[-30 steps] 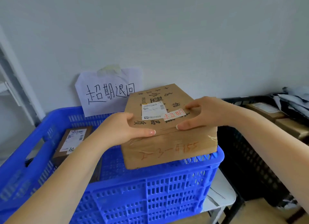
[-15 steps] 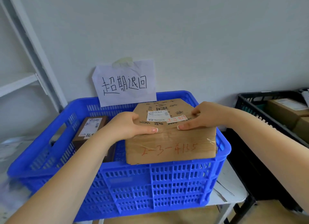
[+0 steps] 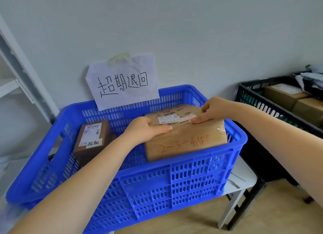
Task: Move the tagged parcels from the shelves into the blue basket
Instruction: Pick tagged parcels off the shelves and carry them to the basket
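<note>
Inside blue basket (image 3: 183, 185), brown parcel (image 3: 187, 143) now lower than before, both hands' fingers (image 3: 164, 128) gripping it

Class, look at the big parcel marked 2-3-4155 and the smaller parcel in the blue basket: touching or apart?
Apart. The head view shows bare basket floor between the big parcel and the smaller parcel.
</note>
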